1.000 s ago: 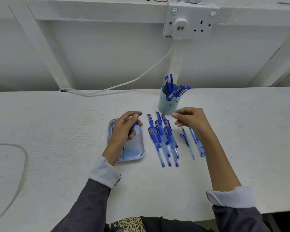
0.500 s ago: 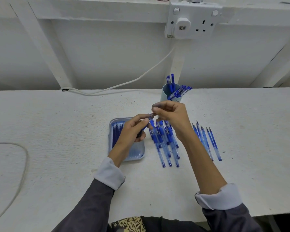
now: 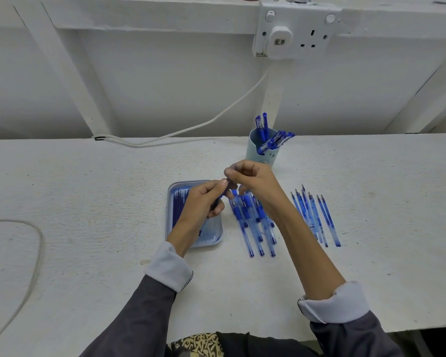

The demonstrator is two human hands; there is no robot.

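1. Work on the white tabletop [image 3: 88,202] below the white wall with its double socket [image 3: 296,34]; mind the cable [image 3: 191,128] trailing along the back edge.
2. Locate the blue pen [image 3: 219,199]: raised just above the blue tray [image 3: 211,240], between both hands, clear of the tabletop.
3. Check the grip: left hand [image 3: 204,202] curled round the barrel, right hand [image 3: 255,179] pinching the upper end between thumb and fingertips. Small part inside that pinch hidden by the fingers; impossible to identify.
4. Align both pieces on one axis before pushing or twisting; likely to jam or bend if forced at an angle.
5. Apply effort from the right fingertips only; steady the barrel with the left.
6. Hold the work over the tray, to catch any dropped part beside the refills [image 3: 178,204] and not among the middle pen row [image 3: 252,228] or the pointed row [image 3: 317,217] further right.
7. Once seated, probably place in the cup [image 3: 258,155] with the pens already standing there.
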